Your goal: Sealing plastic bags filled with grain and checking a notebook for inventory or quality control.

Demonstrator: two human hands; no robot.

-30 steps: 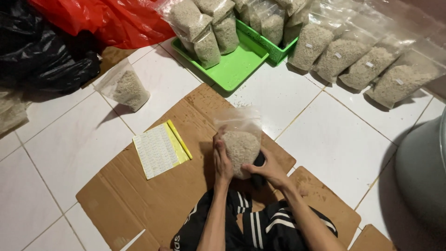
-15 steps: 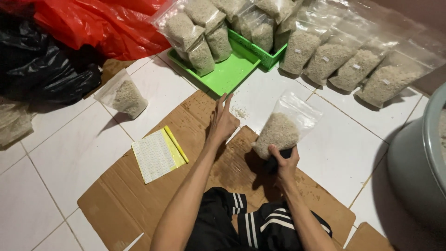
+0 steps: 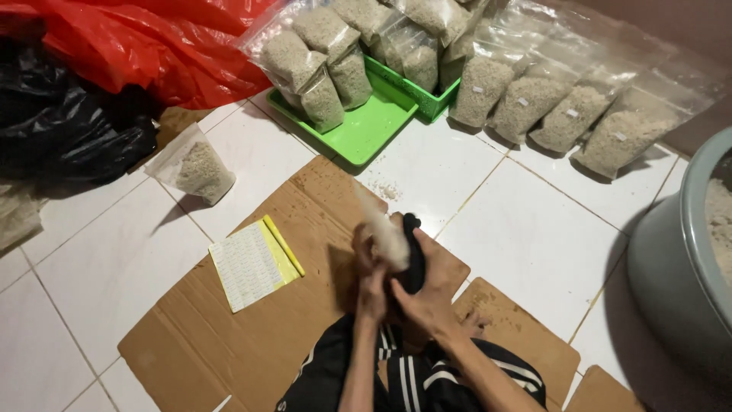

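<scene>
Where the left hand [image 3: 371, 286] and right hand [image 3: 428, 294] meet, both grip a blurred grain bag [image 3: 383, 229]. A dark object [image 3: 412, 255] behind it is hard to identify.

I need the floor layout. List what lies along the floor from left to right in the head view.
Black plastic bag → lone small grain bag → yellow-edged label sheet → hands working a grain bag over the cardboard → grey tub.

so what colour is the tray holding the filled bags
Bright green tray, clearest in the head view, behind the cardboard.
</scene>
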